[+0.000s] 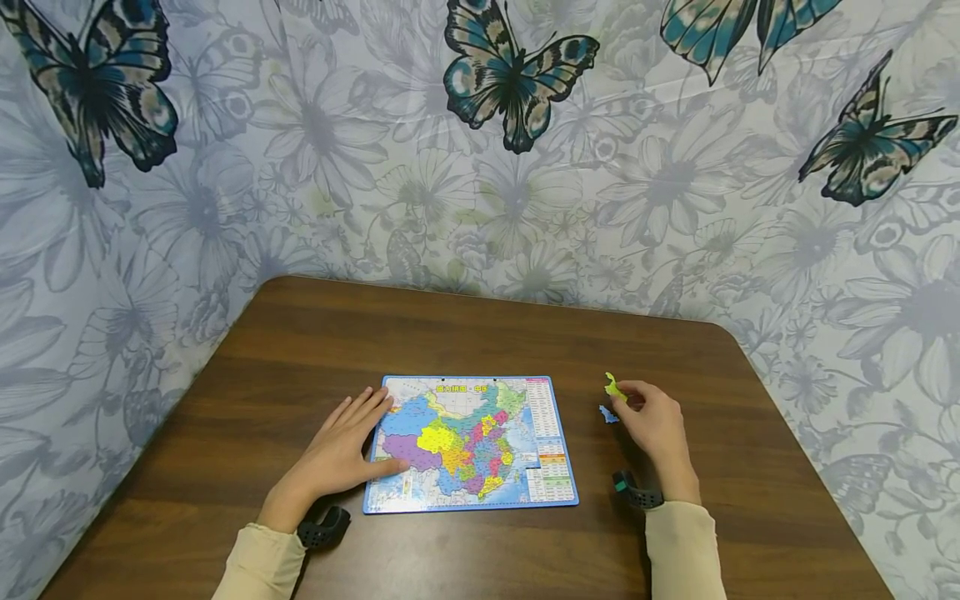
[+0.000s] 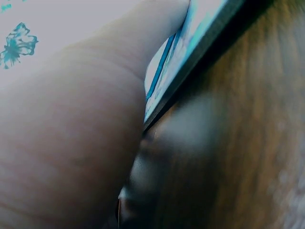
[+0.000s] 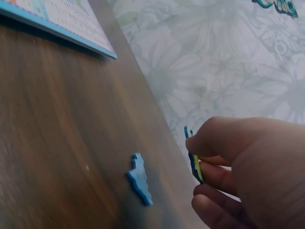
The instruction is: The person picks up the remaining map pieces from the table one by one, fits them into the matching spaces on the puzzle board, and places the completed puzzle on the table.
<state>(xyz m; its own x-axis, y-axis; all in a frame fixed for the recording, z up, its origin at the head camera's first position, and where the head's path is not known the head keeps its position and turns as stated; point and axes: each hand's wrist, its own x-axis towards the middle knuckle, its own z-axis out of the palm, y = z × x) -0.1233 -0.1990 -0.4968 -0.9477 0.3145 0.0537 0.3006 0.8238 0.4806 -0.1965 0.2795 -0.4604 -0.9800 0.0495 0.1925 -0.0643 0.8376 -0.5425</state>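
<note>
A map puzzle board [image 1: 465,450] with a blue rim and many-coloured regions lies on the wooden table. My left hand [image 1: 352,446] rests on the board's left side, fingers straight and thumb spread over the purple region. To the right of the board, my right hand [image 1: 654,421] pinches a yellow-green puzzle piece [image 1: 613,387] between thumb and fingers. In the right wrist view that piece [image 3: 194,162] is seen edge-on, held above the table. A blue puzzle piece [image 3: 139,179] lies flat on the wood, just below the held one in the head view.
The brown table [image 1: 480,333] has rounded far corners and stands against a floral cloth [image 1: 315,192] printed with butterflies. A dark band [image 1: 324,527] is strapped on the left wrist and another band [image 1: 637,492] on the right.
</note>
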